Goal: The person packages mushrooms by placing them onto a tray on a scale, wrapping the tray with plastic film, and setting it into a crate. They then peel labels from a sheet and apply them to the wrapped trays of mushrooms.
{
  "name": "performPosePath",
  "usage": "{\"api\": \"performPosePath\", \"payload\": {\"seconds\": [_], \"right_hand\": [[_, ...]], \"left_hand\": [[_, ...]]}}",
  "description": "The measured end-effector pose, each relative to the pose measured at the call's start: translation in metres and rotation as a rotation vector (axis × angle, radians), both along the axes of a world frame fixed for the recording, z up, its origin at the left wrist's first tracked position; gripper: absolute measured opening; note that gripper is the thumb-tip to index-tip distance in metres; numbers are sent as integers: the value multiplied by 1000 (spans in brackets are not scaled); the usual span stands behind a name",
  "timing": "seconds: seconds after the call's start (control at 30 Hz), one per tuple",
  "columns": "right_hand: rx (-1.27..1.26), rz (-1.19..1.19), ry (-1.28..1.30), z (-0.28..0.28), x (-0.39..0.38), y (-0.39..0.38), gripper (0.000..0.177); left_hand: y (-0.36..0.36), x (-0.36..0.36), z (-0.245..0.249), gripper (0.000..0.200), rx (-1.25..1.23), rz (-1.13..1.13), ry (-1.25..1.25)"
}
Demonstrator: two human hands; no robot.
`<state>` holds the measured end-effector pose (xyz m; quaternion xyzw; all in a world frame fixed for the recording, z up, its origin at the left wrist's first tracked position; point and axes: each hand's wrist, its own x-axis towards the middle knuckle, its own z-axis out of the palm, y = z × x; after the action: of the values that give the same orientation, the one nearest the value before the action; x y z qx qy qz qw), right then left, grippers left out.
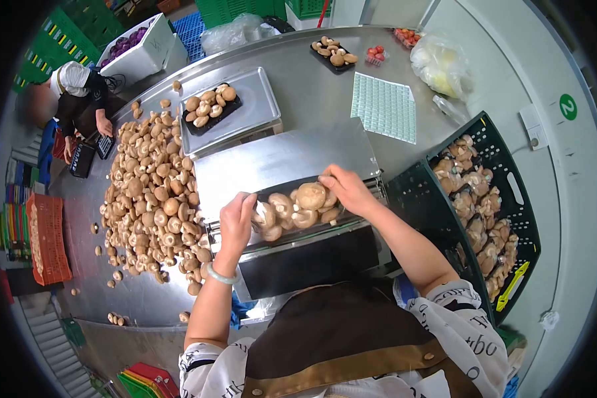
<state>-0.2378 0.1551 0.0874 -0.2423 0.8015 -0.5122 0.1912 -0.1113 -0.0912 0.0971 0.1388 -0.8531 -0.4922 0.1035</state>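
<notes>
A dark tray of brown shiitake mushrooms (pixel 310 196) is in front of me, over the near edge of a metal wrapping machine (pixel 272 154). My left hand (pixel 235 224), with a pale bangle at the wrist, is closed at the tray's left end. At its right end, my right hand (pixel 349 191) has thumb and fingers pinched together by the rim. The mushrooms hide most of the tray. To the left of my left hand lies a large heap of loose shiitake (pixel 154 192). Beyond the machine, a second filled black tray (pixel 213 125) rests on a metal weighing pan (pixel 262 99).
A dark green crate of mushrooms (pixel 511 172) stands at right. Farther back are a label sheet (pixel 383 106), another mushroom tray (pixel 324 60), tomatoes (pixel 376 56) and a plastic bag (pixel 441 66). At left, a co-worker (pixel 79 99) handles black trays (pixel 82 160) near a red crate (pixel 56 232).
</notes>
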Motion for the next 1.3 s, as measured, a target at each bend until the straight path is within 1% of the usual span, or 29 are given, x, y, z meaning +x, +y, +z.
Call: {"api": "performPosePath", "payload": {"seconds": [0.03, 0.07, 0.13, 0.17, 0.2, 0.27, 0.3, 0.33, 0.4, 0.43, 0.47, 0.53, 0.57, 0.6, 0.67, 0.7, 0.73, 0.8, 0.83, 0.87, 0.93, 1.0, 1.03, 1.07, 1.13, 1.2, 1.23, 1.27, 1.3], "right_hand": [[-20, -3, 16, 17, 8, 3, 34], [-40, -5, 34, 36, 14, 5, 34], [-29, 17, 18, 55, 26, 13, 33], [3, 39, -19, 60, 34, 21, 32], [35, 61, -55, 61, 42, 27, 31], [45, 62, -227, 56, 64, 40, 34], [45, 71, -280, 41, 72, 47, 37], [44, 76, -334, 20, 80, 53, 41], [128, 61, -188, -16, 96, 60, 43], [305, 29, -365, -15, 101, 59, 43], [298, 10, -276, -30, 107, 62, 43], [283, -29, -94, -80, 114, 68, 43], [277, -90, -138, -87, 117, 71, 46], [244, -188, -74, -95, 120, 75, 43], [225, -311, -364, -89, 127, 90, 36], [54, -347, -454, -95, 131, 96, 33], [33, -365, -416, -102, 136, 99, 34], [-8, -400, -346, -106, 148, 93, 37], [56, -412, -272, -109, 154, 87, 38], [71, -458, -92, -107, 162, 77, 30], [-115, -467, -163, -104, 164, 71, 24], [-301, -577, -375, -87, 160, 82, 15], [-582, -633, -626, -68, 165, 97, 11], [-741, -606, -650, -53, 171, 115, 10], [-721, -652, -594, -20, 190, 146, 10], [-598, -782, -542, -18, 208, 173, 11], [-525, -841, -499, -32, 216, 185, 10], [-450, -902, -459, -53, 224, 194, 10], [-330, -951, -267, -87, 229, 197, 8]], "left_hand": [[4, 7, 18, 33, 13, -5, 9], [6, 14, 29, 34, 103, -5, 3], [13, 32, 52, 36, 149, 3, -112], [14, 42, 54, 37, 228, -18, -179], [17, 53, 58, 38, 340, 5, -316], [31, 73, 53, 39, 404, 2, -371], [35, 81, 43, 41, 435, -8, -428], [41, 86, 33, 42, 561, 46, -564], [47, 99, -31, 43, 362, -16, -461], [46, 103, -67, 44, 236, -35, -428], [52, 103, -74, 44, 80, -30, -355], [59, 105, -92, 41, -221, -13, -328], [66, 105, -85, 39, -275, 33, -293], [67, 109, -87, 34, -351, 64, -285], [67, 117, -78, 27, -153, 218, -312], [66, 126, -83, 22, 39, 296, -236], [61, 137, -98, 19, 85, 277, -186], [71, 147, -101, 13, 128, 286, -88], [73, 149, -104, 12, 130, 297, -90], [74, 150, -106, 12, 132, 307, -88], [73, 150, -107, 11, 116, 307, -31], [66, 145, -99, 9, 80, 293, 82], [60, 146, -90, 9, 26, 248, 96], [55, 148, -87, 11, 255, 290, 71], [59, 144, -60, 13, 178, 219, 78], [67, 142, -71, 13, -87, 97, 63], [72, 140, -79, 14, -219, 34, 57], [78, 137, -85, 18, -213, 23, -150], [85, 132, -100, 21, -343, -38, -140]]}}
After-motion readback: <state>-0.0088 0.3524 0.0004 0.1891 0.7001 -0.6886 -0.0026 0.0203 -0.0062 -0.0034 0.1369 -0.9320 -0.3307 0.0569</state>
